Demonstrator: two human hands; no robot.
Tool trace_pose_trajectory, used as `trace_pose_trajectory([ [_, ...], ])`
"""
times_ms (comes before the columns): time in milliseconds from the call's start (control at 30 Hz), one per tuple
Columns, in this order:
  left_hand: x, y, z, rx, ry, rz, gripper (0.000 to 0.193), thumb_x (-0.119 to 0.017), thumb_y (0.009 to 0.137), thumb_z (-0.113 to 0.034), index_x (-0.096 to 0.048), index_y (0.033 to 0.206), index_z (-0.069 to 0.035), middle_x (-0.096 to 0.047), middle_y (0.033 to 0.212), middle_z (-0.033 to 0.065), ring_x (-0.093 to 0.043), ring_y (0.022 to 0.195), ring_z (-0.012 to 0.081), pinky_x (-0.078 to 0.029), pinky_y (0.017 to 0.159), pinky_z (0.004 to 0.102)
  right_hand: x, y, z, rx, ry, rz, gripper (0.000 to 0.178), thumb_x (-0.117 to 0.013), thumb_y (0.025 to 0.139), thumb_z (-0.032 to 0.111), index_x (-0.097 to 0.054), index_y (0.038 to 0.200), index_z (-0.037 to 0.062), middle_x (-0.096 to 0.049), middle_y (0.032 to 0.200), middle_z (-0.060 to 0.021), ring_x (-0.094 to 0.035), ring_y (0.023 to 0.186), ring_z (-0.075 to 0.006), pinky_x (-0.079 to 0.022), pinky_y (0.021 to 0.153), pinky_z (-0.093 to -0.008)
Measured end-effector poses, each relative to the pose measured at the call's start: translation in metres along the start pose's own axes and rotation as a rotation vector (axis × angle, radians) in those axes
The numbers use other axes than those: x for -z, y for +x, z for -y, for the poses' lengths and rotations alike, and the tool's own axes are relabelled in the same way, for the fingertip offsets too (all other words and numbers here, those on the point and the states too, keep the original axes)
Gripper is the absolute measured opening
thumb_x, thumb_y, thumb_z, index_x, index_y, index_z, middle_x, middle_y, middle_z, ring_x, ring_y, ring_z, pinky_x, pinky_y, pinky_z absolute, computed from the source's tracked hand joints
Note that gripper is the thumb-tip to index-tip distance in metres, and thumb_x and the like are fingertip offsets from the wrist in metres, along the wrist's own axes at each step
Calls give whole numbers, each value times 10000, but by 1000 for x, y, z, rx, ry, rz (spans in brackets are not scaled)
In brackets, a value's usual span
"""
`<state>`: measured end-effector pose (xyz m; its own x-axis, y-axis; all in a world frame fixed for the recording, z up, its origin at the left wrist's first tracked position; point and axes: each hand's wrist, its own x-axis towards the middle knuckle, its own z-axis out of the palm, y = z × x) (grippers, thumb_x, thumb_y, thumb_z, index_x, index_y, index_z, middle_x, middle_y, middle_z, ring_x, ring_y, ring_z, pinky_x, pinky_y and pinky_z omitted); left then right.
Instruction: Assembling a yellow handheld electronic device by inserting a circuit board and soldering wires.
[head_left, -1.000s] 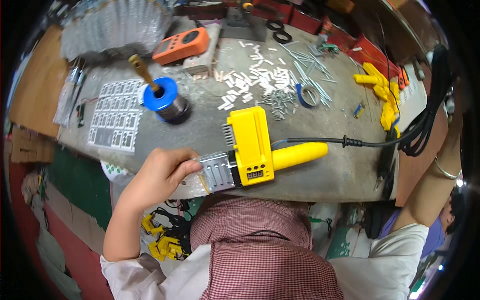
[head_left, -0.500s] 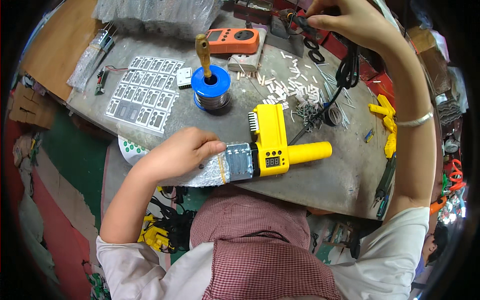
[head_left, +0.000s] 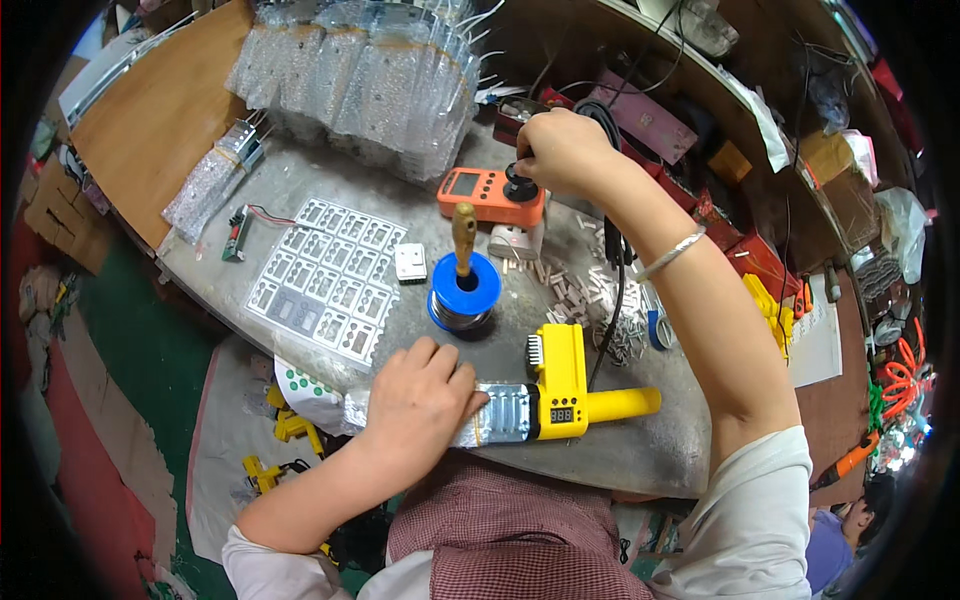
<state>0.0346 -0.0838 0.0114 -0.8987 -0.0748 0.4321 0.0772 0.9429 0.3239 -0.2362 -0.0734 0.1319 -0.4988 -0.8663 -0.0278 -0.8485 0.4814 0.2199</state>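
Note:
My left hand (head_left: 415, 400) is closed round the bubble-wrapped flat metal end (head_left: 505, 412) of a yellow hand-held electric tool (head_left: 563, 375). The tool lies along the near table edge, its small display facing up and its round yellow handle (head_left: 625, 402) pointing right. In my right hand (head_left: 565, 150) is a black plug (head_left: 519, 186), pinched from above. It sits at the round socket of an orange meter (head_left: 478, 194); my fingers partly hide how deep it is. A black cord (head_left: 615, 245) hangs in a looped bundle below this hand.
A blue spool of solder wire (head_left: 466, 288) with a wooden-handled tool in it stands between my hands. Left of it lies a sheet of printed labels (head_left: 325, 275). White ceramic tubes (head_left: 590, 295) are scattered right of it. Bubble-wrapped parts (head_left: 360, 85) are piled behind.
My right hand has brought the plug leftward from the far right onto the orange meter's socket. My left hand keeps its grip on the yellow tool. The view has shifted, showing more of the table's far side.

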Motion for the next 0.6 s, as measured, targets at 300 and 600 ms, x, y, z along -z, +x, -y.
trace_pose_trajectory([
  [300, 14, -22, 15, 38, -189, -199, 246, -735, 731, -128, -645, 950, -63, -605, 898, 79, -593, 801, 276, -478, 681, 380, -22, 18, 15, 98, -236, -63, 195, -665, 703, 107, -732, 857, 8, -694, 963, -206, -657, 980, -353, -555, 797, -437],
  [600, 68, -75, 130, 701, 304, -343, 385, -766, 746, -206, -615, 1012, 28, -577, 1002, 152, -548, 956, 345, -455, 828, 427, -34, 7, -14, 91, 60, 29, 187, -711, 759, 197, -719, 901, 75, -704, 898, -137, -668, 900, -321, -519, 775, -426],
])
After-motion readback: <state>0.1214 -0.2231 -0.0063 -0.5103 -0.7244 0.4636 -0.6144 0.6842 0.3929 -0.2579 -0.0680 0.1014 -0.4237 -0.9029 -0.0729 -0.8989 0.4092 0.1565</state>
